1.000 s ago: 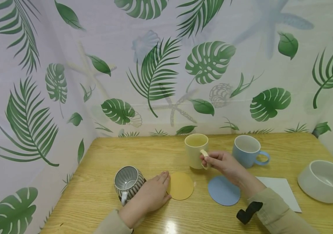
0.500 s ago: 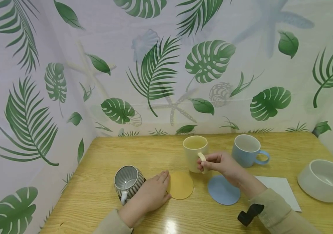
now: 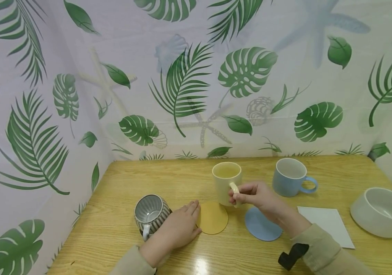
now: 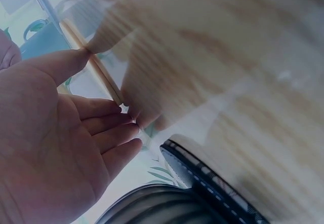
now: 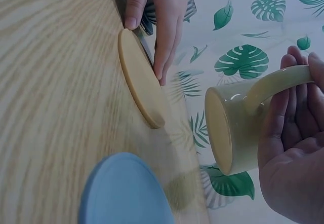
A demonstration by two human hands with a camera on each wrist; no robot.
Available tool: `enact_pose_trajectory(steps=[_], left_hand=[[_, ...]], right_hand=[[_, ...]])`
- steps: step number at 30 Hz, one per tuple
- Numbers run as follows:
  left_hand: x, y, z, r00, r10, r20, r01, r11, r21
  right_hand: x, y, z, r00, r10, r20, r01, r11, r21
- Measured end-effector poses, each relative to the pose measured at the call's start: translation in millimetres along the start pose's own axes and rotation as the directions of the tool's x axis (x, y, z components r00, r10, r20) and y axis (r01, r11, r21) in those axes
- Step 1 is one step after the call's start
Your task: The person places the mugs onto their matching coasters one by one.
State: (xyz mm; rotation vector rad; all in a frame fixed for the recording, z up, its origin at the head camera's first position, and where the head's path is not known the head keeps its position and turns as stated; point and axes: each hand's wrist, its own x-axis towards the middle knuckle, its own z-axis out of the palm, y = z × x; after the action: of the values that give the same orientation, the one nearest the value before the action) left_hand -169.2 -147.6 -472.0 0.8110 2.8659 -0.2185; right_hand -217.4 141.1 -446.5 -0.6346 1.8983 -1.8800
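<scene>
My right hand (image 3: 252,196) pinches the handle of a pale yellow mug (image 3: 224,187), held upright. In the right wrist view, the underside of this yellow mug (image 5: 233,125) hangs off the table, behind the yellow round coaster (image 3: 213,218). My left hand (image 3: 178,226) lies with fairly straight fingers along that coaster's left edge. The left wrist view has its thumb and fingertips touching the rim of the coaster (image 4: 104,77). A grey ribbed mug (image 3: 152,214) stands just left of the left hand, on a dark coaster (image 4: 202,178) mostly hidden from the head.
A blue round coaster (image 3: 262,224) lies under the right forearm's left side. Behind it stands a blue mug (image 3: 289,178). To the right are a white square coaster (image 3: 328,225) and a wide white mug (image 3: 381,214). Leaf-print cloth (image 3: 189,84) rises behind the table.
My right hand has carried the yellow mug left and toward me, closer to the yellow coaster. The left hand has stayed at the coaster's edge.
</scene>
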Motion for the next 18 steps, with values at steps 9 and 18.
enact_pose_trajectory(steps=[9,18], left_hand=[[1.5,-1.4,3.8,1.000,0.001,0.001,-0.001,1.000,-0.019],[1.8,-1.5,2.8,1.000,0.004,-0.015,-0.004,1.000,-0.009]], right_hand=[[-1.5,1.6,8.5,1.000,0.007,0.011,-0.007,1.000,0.018],[-1.7,5.6,15.0,1.000,-0.008,0.027,0.008,1.000,0.013]])
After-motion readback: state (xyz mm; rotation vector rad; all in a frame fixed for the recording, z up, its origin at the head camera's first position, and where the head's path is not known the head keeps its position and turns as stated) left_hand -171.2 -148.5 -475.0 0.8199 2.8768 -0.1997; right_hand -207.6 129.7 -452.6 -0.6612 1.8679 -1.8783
